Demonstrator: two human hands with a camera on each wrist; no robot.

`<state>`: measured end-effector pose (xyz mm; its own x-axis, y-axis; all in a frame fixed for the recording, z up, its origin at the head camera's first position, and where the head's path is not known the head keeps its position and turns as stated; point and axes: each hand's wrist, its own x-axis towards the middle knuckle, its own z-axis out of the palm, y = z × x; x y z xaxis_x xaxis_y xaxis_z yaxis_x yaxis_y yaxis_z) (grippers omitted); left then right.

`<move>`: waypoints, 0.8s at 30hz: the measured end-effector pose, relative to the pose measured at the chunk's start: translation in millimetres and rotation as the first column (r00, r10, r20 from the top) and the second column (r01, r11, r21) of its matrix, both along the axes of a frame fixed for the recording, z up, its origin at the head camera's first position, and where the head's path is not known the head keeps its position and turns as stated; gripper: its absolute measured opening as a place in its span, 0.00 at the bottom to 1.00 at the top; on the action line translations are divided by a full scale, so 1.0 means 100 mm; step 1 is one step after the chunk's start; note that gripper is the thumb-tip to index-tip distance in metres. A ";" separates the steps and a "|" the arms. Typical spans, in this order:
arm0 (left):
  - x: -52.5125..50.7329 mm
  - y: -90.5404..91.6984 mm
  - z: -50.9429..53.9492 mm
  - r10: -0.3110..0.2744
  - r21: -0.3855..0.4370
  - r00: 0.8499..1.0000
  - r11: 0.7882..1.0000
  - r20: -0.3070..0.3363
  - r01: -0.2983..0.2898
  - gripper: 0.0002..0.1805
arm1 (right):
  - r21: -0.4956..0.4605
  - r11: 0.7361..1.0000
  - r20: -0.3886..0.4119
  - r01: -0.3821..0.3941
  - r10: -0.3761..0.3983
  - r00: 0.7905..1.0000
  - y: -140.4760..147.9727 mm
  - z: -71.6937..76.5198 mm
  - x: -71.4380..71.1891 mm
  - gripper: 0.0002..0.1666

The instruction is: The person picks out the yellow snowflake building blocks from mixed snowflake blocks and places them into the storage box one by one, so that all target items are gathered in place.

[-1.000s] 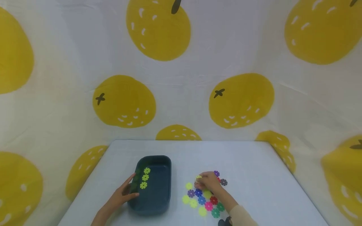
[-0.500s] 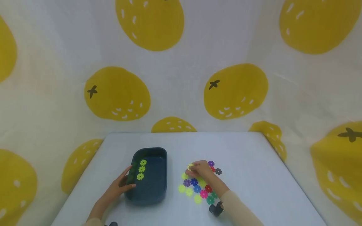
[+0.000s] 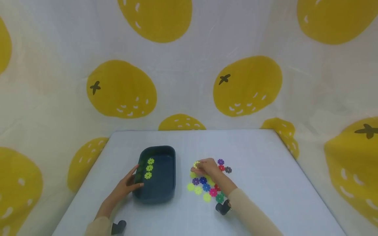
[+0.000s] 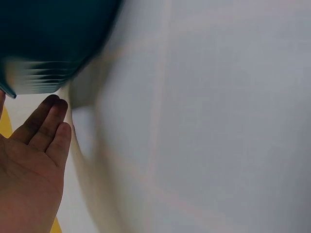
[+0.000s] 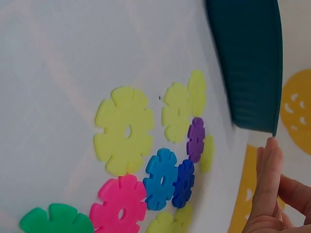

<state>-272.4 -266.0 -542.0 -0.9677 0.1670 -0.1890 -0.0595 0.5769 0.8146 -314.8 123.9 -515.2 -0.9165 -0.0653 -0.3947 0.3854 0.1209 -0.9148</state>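
In the head view, my right hand pinches a yellow notched plastic disc above the far left of a loose group of similar discs. The right wrist view shows that hand's fingers, but not the held disc. My left hand is at the left side of a dark teal plastic tray, thumb by the rim. Straight fingers appear near the tray in the left wrist view. Three yellow discs form a row along the tray's left part.
Around the right hand lie several discs: yellow, pink, blue, purple, red, green and dark grey. A white cloth covers the table. Behind hangs a fruit-patterned curtain.
My right hand has shifted a little left towards the tray with the yellow disc pinched. The left hand stays by the tray. The head view has tilted, so everything appears higher.
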 end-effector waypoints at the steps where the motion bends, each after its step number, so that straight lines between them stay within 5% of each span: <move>1: -0.01 0.01 0.01 0.001 -0.001 1.000 1.000 0.001 -0.001 0.51 | -0.013 1.000 0.004 0.002 -0.002 1.000 0.00 0.01 0.00 0.24; 6: -0.04 0.02 0.03 0.010 0.002 1.000 1.000 0.013 -0.010 0.51 | -0.124 0.992 0.038 0.020 -0.016 0.999 -0.01 0.07 -0.03 0.25; 16: -0.02 0.02 0.06 0.016 0.002 1.000 1.000 0.016 -0.016 0.51 | -0.158 0.985 0.083 0.068 -0.055 0.995 -0.13 0.24 -0.08 0.21; 24: 0.01 0.01 0.01 0.015 0.005 1.000 1.000 0.015 -0.015 0.51 | -0.208 0.978 0.095 0.021 -0.001 0.996 -0.42 0.37 -0.11 0.18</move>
